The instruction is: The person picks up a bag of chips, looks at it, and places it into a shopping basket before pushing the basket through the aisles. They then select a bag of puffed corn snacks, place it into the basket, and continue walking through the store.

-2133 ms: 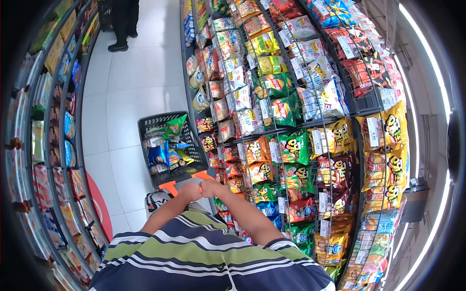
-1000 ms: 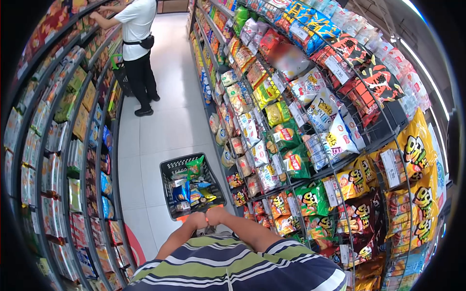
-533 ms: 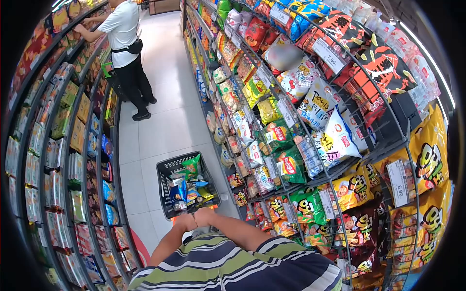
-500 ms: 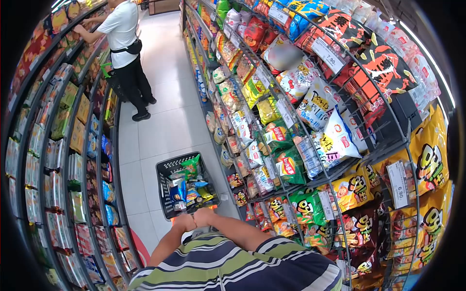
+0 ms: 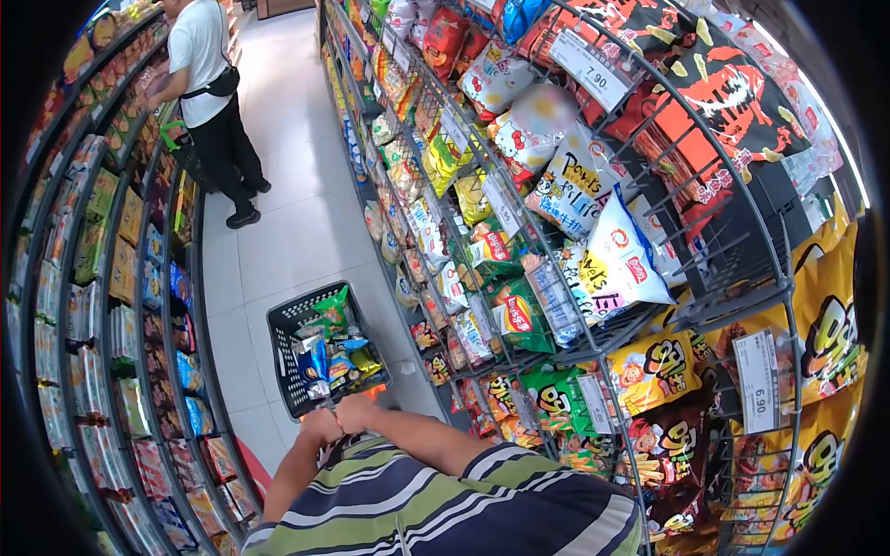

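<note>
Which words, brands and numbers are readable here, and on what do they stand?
"7.90": upper white rectangular tag
"5.90": middle white rectangular tag
"6.90": rightmost white rectangular tag
"Powers for Life": pale plastic snack bag
"Lay's": green plastic snack bag
Shiny yellow plastic bags: stylised characters, uncertain.
Other print: too small or blurred.

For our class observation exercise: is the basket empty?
No, a green packet and a blue packet lie in the basket.

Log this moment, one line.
left hand, right hand: gripping orange handle | black shopping basket: snack bags inside | other person: standing ahead left
</note>
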{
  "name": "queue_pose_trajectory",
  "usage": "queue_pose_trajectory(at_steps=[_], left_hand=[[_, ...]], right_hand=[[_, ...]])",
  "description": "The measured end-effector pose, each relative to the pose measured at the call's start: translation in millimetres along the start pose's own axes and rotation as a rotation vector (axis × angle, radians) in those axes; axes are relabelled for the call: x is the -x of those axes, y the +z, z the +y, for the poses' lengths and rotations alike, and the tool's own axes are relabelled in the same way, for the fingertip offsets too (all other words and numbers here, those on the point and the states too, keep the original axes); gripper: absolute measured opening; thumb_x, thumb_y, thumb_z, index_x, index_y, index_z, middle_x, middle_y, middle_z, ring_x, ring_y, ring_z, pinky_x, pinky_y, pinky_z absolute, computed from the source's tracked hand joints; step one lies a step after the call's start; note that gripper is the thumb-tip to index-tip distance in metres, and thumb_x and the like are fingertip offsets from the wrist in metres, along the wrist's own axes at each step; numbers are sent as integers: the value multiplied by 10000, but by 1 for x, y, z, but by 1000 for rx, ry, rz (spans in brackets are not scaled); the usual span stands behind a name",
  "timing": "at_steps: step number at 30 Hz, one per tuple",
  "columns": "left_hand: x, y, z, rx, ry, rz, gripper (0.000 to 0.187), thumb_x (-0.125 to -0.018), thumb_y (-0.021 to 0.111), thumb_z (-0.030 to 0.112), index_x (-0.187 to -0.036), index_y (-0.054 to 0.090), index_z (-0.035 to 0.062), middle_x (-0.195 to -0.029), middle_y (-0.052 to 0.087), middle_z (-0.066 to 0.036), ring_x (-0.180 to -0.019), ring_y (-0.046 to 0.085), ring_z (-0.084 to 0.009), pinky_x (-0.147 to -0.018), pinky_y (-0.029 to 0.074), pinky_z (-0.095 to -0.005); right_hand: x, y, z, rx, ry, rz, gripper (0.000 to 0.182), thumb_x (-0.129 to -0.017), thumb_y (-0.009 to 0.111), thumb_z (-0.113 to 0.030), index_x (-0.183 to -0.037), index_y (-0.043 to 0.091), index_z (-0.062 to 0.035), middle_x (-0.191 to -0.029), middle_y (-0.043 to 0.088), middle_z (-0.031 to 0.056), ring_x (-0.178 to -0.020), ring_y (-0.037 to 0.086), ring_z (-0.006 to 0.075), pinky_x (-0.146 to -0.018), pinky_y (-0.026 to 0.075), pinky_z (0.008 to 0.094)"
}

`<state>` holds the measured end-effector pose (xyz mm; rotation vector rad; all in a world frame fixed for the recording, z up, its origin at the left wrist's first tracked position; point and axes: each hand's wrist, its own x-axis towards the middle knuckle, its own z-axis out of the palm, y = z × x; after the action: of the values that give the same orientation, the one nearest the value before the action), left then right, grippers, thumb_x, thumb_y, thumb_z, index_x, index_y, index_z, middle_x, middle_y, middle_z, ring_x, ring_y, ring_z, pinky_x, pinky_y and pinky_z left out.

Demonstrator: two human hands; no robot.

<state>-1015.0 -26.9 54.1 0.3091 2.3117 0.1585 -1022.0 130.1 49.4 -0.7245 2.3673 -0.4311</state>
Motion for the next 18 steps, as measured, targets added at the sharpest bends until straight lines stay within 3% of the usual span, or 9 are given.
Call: queue_pose_trajectory(at_steps=[11,15,18], left_hand=[[-16,-22,8,69,-29,-14,414,-791,642,378,-960,783,27,-1009,748,-237,-950,735,-379,-873,581,-445],[-58,-4,-28,0,42,63,432,-807,640,392,-997,774,28,-1060,739,-246,-1002,724,-381,-891,574,-451],[-68,-18,-36,-12,71,113,454,-866,591,491,-1001,770,96,-1022,735,-232,-984,708,-413,-852,568,-497]], right_hand=[[-12,-24,16,-10,4,32,238,-764,655,-215,-861,787,-43,-954,758,213,-898,746,367,-785,591,480],[-27,-36,16,15,30,29,242,-792,651,-243,-887,792,-72,-977,768,178,-906,749,342,-792,587,477],[-45,-41,22,20,59,59,235,-789,654,-235,-888,794,-73,-975,770,175,-906,750,337,-794,588,469]])
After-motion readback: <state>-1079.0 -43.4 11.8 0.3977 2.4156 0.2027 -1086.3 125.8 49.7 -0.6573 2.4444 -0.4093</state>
